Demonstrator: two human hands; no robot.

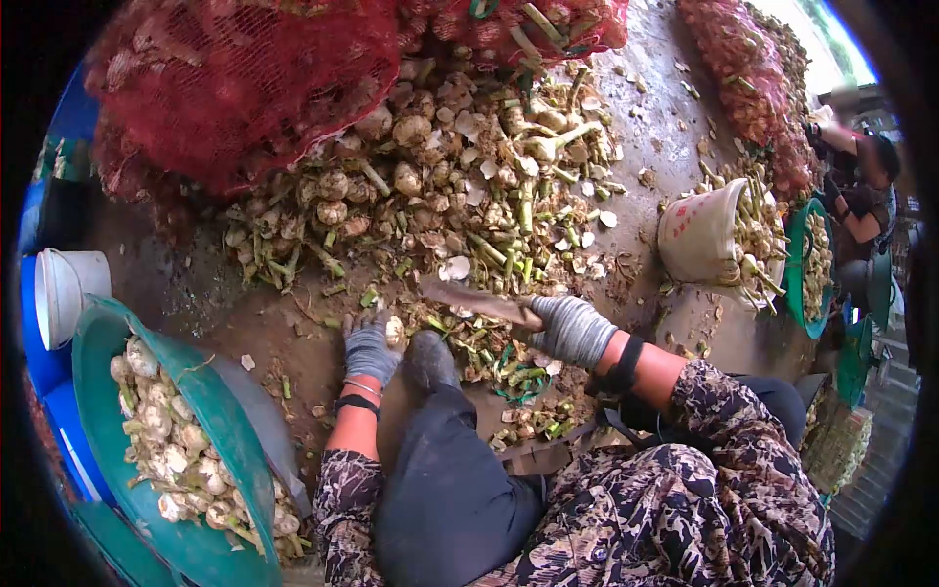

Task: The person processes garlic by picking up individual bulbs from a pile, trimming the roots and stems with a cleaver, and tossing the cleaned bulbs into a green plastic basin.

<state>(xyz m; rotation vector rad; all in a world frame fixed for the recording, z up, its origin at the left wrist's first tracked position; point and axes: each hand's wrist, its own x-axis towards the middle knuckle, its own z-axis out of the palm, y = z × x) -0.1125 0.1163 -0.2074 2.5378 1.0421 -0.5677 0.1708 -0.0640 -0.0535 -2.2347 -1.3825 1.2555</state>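
Above trimmings (477, 342), right hand (572, 333) turned inward, gripping blade (479, 300)

Gap between basin (231, 423) and left hand (371, 349), garlic heap (409, 180) ahead

In the middle, the left glove (372, 352) and the right glove (575, 333) are grey. The garlic bulb (394, 333) there is creamy white, and the blade (479, 301) is brown. The shirt (665, 499) at the bottom right has black, brown and cream blotches. The net bag (254, 88), upper left, is red. The basin (220, 416), lower left, is green. The sack (693, 235), right side, is cream with red marks.
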